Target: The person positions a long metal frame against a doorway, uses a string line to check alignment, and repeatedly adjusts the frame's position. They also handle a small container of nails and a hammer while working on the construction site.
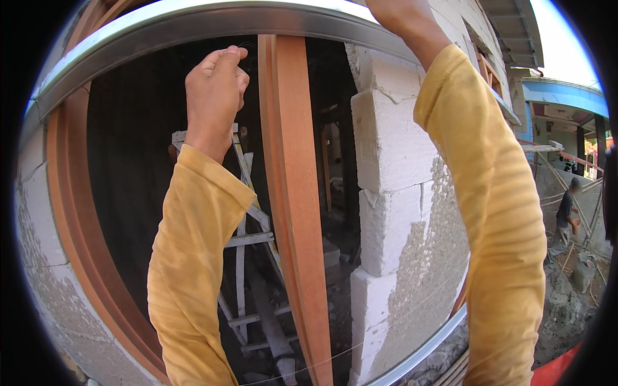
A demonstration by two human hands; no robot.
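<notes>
While the left hand [214, 87] curls closed, contents unclear, below smooth metal [193, 29], the right hand [404, 16] is unreadable.

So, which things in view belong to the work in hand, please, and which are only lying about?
Probably in the work:
metal bar, near left hand and right hand
wooden post, beside the left hand

Only standing or lying about:
ladder, inside the opening
poles, lower right

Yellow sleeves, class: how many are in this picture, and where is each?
2. The left sleeve rises before the dark opening; the right sleeve passes in front of the pale block wall. Both run off the lower edge; no others show.
</notes>
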